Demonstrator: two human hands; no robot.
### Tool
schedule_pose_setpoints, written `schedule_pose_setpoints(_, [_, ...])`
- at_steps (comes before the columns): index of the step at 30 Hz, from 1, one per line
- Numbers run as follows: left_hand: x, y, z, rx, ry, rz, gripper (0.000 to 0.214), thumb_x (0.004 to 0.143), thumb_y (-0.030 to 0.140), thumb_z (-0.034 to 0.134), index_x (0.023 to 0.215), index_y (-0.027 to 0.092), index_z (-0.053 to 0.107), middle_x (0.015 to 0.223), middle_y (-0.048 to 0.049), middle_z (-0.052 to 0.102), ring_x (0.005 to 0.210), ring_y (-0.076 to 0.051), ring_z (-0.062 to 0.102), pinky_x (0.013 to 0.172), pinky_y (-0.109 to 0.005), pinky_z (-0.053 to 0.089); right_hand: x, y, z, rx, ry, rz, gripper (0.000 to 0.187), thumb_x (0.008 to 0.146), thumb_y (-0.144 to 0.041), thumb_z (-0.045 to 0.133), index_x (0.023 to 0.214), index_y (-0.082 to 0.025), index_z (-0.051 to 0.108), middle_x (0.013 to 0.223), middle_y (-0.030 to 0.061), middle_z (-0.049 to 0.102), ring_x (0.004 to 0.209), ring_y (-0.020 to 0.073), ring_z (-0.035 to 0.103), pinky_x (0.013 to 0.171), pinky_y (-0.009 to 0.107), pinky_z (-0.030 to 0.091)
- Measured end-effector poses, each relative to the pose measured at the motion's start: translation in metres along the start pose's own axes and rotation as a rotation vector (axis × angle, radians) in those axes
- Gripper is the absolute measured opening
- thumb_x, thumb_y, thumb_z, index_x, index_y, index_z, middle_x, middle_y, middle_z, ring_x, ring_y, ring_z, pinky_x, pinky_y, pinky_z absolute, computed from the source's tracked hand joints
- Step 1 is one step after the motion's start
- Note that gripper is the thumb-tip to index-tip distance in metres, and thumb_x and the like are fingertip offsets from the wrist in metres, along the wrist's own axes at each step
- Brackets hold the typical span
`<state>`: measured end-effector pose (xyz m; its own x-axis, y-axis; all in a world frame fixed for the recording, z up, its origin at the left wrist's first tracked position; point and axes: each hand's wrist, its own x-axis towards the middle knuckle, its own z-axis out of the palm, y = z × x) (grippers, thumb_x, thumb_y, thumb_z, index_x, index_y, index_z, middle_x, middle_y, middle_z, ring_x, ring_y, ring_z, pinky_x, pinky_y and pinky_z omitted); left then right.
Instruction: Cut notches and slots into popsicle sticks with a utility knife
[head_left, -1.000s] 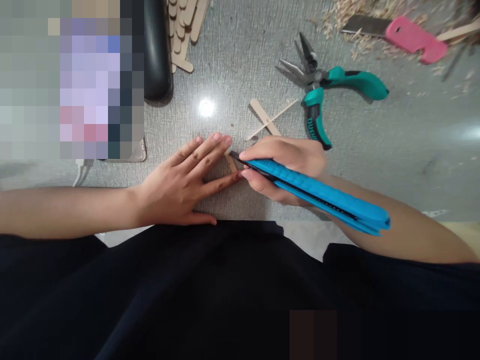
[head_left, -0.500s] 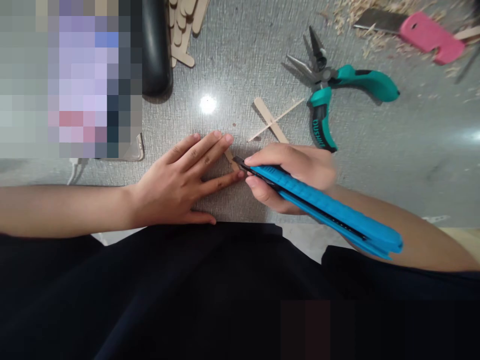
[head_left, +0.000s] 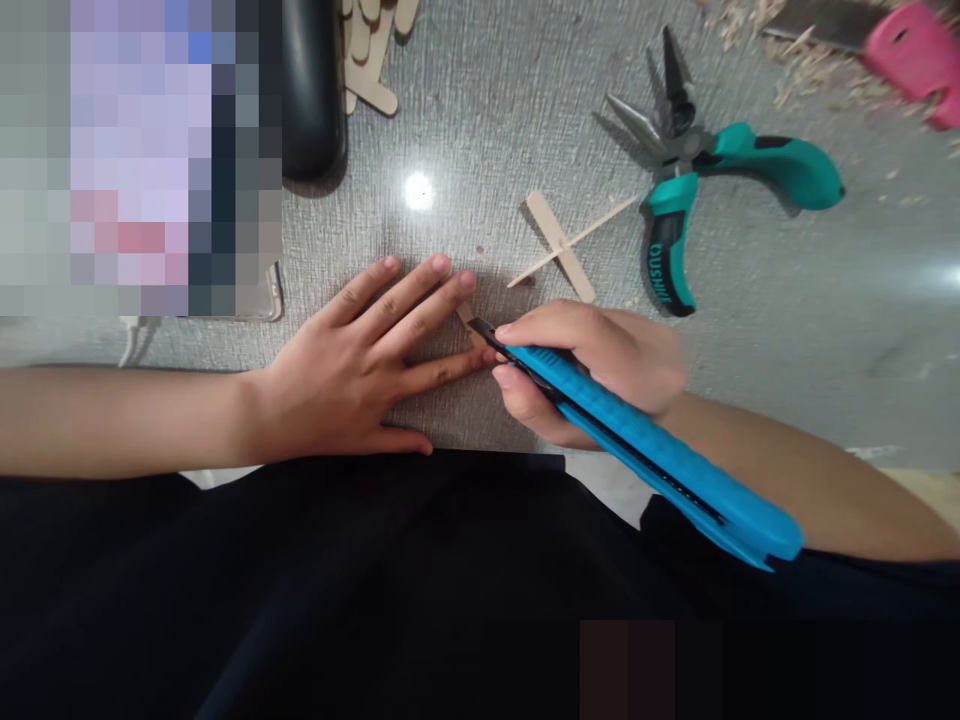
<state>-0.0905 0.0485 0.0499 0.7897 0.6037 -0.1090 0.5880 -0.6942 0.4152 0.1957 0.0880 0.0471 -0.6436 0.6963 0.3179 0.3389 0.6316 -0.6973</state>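
Observation:
My left hand [head_left: 367, 350] lies flat on the grey table [head_left: 465, 110], its fingers spread. Under its fingertips is a wooden craft stick [head_left: 466, 315], mostly hidden by the fingers. My right hand [head_left: 600, 365] grips a blue utility knife [head_left: 660, 440], whose dark blade tip meets the stick between two fingers of my left hand. Just beyond the right hand, a short piece of craft stick [head_left: 546, 218] lies crossed by a thin wooden sliver [head_left: 604, 220].
Teal-handled pliers [head_left: 682, 150] lie spread at the upper right. A pink-handled blade [head_left: 911, 60] rests among wood shavings [head_left: 817, 75] in the far corner. Several craft sticks [head_left: 371, 90] are piled beside a black rounded object [head_left: 313, 90]. A blurred-out area covers the upper left.
The view has shifted slightly, so the pliers, pink-handled blade and crossed sticks appear farther right. The knife's rear end has swung a little lower. Both hands keep their holds.

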Motion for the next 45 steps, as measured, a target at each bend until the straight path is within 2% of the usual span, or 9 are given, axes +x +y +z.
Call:
schedule_pose_setpoints(7, [0.001, 0.000, -0.003, 0.006, -0.032, -0.005, 0.116, 0.093, 0.084, 0.079, 0.185, 0.035, 0.028, 0.197, -0.0180, 0.023, 0.180, -0.049, 0.034, 0.145, -0.070, 0.033, -0.001, 0.003, 0.005, -0.043, 0.055, -0.076, 0.025, 0.100, -0.027, 0.079, 0.123, -0.032, 0.070, 0.097, -0.0002, 0.085, 0.078, 0.0203, 0.083, 0.069, 0.031, 0.070])
schedule_pose_setpoints(12, [0.000, 0.002, -0.002, 0.021, 0.016, 0.001, 0.108, 0.097, 0.081, 0.077, 0.182, 0.030, 0.034, 0.196, -0.0201, 0.024, 0.181, -0.047, 0.033, 0.146, -0.069, 0.035, -0.001, 0.007, 0.008, -0.178, 0.066, -0.272, 0.019, 0.096, -0.022, 0.080, 0.113, -0.019, 0.075, 0.083, 0.0030, 0.077, 0.065, 0.0175, 0.073, 0.057, 0.030, 0.061])
schedule_pose_setpoints(14, [-0.001, 0.003, 0.000, 0.032, 0.058, 0.009, 0.106, 0.099, 0.080, 0.075, 0.181, 0.027, 0.034, 0.196, -0.0217, 0.026, 0.180, -0.048, 0.033, 0.146, -0.068, 0.036, -0.001, 0.006, 0.006, -0.204, 0.037, -0.266, 0.017, 0.098, -0.021, 0.077, 0.115, -0.018, 0.075, 0.083, 0.0025, 0.075, 0.066, 0.0174, 0.072, 0.059, 0.030, 0.061])
schedule_pose_setpoints(18, [-0.003, 0.003, 0.003, 0.060, 0.133, 0.044, 0.099, 0.106, 0.076, 0.067, 0.178, 0.014, 0.039, 0.188, -0.0267, 0.040, 0.177, -0.046, 0.040, 0.146, -0.065, 0.040, 0.002, 0.006, -0.004, -0.188, -0.098, -0.213, 0.013, 0.109, -0.019, 0.069, 0.122, -0.020, 0.071, 0.091, 0.0030, 0.079, 0.077, 0.0175, 0.076, 0.071, 0.030, 0.065])
schedule_pose_setpoints(22, [-0.002, 0.002, 0.001, 0.104, 0.200, 0.043, 0.087, 0.115, 0.064, 0.059, 0.173, 0.001, 0.044, 0.177, -0.0291, 0.056, 0.171, -0.042, 0.051, 0.143, -0.057, 0.047, 0.009, 0.011, -0.011, -0.106, -0.143, -0.261, 0.013, 0.107, -0.015, 0.073, 0.120, -0.014, 0.071, 0.092, 0.0072, 0.080, 0.078, 0.0183, 0.073, 0.073, 0.032, 0.064])
schedule_pose_setpoints(27, [0.002, 0.000, -0.001, 0.039, 0.162, -0.038, 0.091, 0.115, 0.063, 0.057, 0.181, 0.006, 0.033, 0.184, -0.0263, 0.047, 0.175, -0.044, 0.044, 0.143, -0.060, 0.047, 0.014, 0.012, -0.010, -0.120, -0.143, -0.282, 0.013, 0.105, -0.013, 0.069, 0.117, -0.016, 0.070, 0.086, 0.0044, 0.077, 0.072, 0.0177, 0.069, 0.067, 0.032, 0.063])
schedule_pose_setpoints(36, [-0.001, 0.005, 0.001, 0.048, 0.139, -0.089, 0.095, 0.112, 0.066, 0.059, 0.185, 0.012, 0.029, 0.189, -0.0187, 0.042, 0.177, -0.042, 0.042, 0.146, -0.061, 0.043, 0.018, 0.005, -0.008, -0.149, -0.153, -0.246, 0.013, 0.103, -0.014, 0.062, 0.113, -0.022, 0.065, 0.078, 0.0007, 0.070, 0.068, 0.0185, 0.067, 0.061, 0.034, 0.063])
schedule_pose_setpoints(41, [-0.001, 0.005, 0.000, 0.074, 0.143, -0.081, 0.092, 0.113, 0.067, 0.058, 0.183, 0.012, 0.034, 0.188, -0.0193, 0.044, 0.176, -0.043, 0.044, 0.145, -0.061, 0.044, 0.018, 0.008, -0.005, -0.090, -0.135, -0.215, 0.011, 0.105, -0.016, 0.062, 0.114, -0.022, 0.066, 0.081, 0.0018, 0.071, 0.069, 0.0185, 0.068, 0.065, 0.034, 0.065])
schedule_pose_setpoints(45, [0.000, 0.005, -0.002, 0.087, 0.127, -0.072, 0.094, 0.111, 0.067, 0.061, 0.182, 0.012, 0.035, 0.188, -0.0212, 0.044, 0.176, -0.044, 0.044, 0.144, -0.064, 0.045, 0.013, 0.014, -0.003, -0.106, -0.120, -0.265, 0.009, 0.109, -0.021, 0.063, 0.115, -0.022, 0.069, 0.083, 0.0021, 0.072, 0.069, 0.0180, 0.069, 0.064, 0.033, 0.062])
